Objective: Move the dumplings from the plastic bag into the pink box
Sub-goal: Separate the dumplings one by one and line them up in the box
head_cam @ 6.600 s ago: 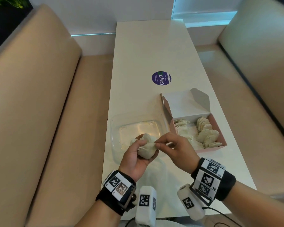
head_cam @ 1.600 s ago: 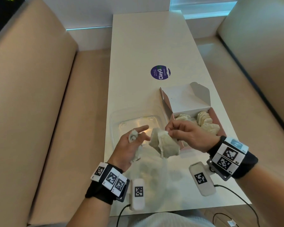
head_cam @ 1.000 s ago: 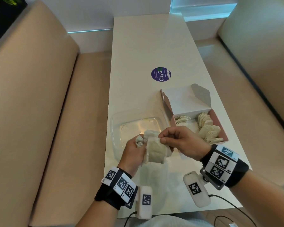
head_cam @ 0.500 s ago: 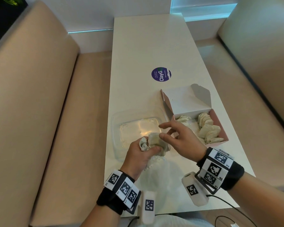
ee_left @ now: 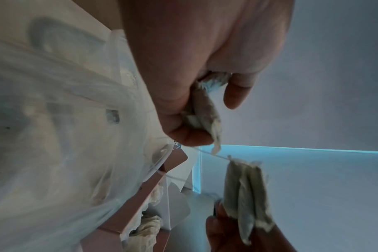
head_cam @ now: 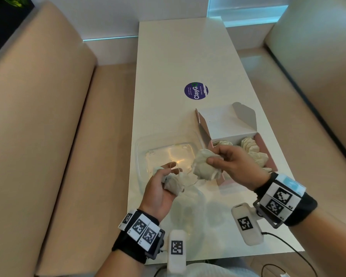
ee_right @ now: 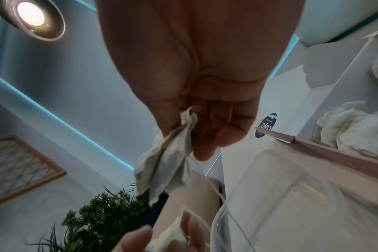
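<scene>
- The right hand (head_cam: 235, 166) pinched a dumpling (head_cam: 205, 166) between its thumb and curled fingers, the dumpling hanging to the left of the hand and below the fingertips.
- In the right wrist view the same dumpling (ee_right: 166, 168) hung from the pinch with its frilled edge down, clear of the table.
- It was held above the near left corner of the pink box (head_cam: 268, 154), not yet inside it.
- The left hand (head_cam: 160, 188) gripped another dumpling (head_cam: 173, 184) in its palm, thumb and fingers curled round it; the left wrist view showed that dumpling (ee_left: 205, 112) pinched between thumb and fingers.
- The two held dumplings were near one another but apart, and a thin strand ran between them.
- The plastic bag (head_cam: 188, 208) lay crumpled on the white table (head_cam: 178, 56) under and just near of the left hand.
- The pink box stood open at the right, its white lid (head_cam: 226, 124) raised on the far side, with several dumplings already lying inside.
- A clear plastic tray (head_cam: 168, 152) sat just left of the box, beyond the left hand.
- A round purple sticker (head_cam: 196, 90) lay on the table farther off.
- Beige bench seats (head_cam: 38, 116) flanked the table on both sides.
</scene>
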A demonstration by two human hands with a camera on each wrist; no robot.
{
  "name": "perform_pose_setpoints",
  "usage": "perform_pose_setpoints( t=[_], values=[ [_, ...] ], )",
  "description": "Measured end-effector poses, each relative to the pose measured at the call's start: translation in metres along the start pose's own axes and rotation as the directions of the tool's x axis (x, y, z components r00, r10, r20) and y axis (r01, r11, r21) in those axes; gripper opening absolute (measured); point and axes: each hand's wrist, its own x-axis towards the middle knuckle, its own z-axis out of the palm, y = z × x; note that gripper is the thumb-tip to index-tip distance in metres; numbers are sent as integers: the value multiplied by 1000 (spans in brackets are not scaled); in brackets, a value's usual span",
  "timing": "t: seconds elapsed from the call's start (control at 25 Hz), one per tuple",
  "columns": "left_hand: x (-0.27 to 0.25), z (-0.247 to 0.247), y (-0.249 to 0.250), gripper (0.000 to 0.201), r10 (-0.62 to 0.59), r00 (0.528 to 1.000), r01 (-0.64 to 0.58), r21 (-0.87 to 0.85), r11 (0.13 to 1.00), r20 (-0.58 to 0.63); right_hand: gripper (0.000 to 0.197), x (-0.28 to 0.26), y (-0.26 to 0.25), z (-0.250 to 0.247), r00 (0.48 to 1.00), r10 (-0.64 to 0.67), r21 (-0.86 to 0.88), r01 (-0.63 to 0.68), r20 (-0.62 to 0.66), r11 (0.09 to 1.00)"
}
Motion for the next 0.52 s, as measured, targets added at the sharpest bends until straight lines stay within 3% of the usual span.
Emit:
perform_pose_setpoints(
  t=[0.08, 0.2, 0.4, 0.52],
  values=[
    [1, -2, 1, 23, 33, 999, -32, -71, 997, 16, 9, -5, -3, 1, 997, 26, 94, -33, 78, 995],
    [1, 2, -1, 30, 170, 983, -171, 4, 985, 62, 4, -7, 0, 9, 982, 86, 266, -129, 167, 955],
    [9, 0, -2, 42, 363, 923, -385, 252, 888, 130, 40, 1, 11, 27, 960, 178, 274, -235, 218, 933],
    [6, 1, -3, 40, 365, 913, -405, 311, 860, 180, 14, 3, 12, 33, 960, 214, 226, -252, 179, 941]
  ],
)
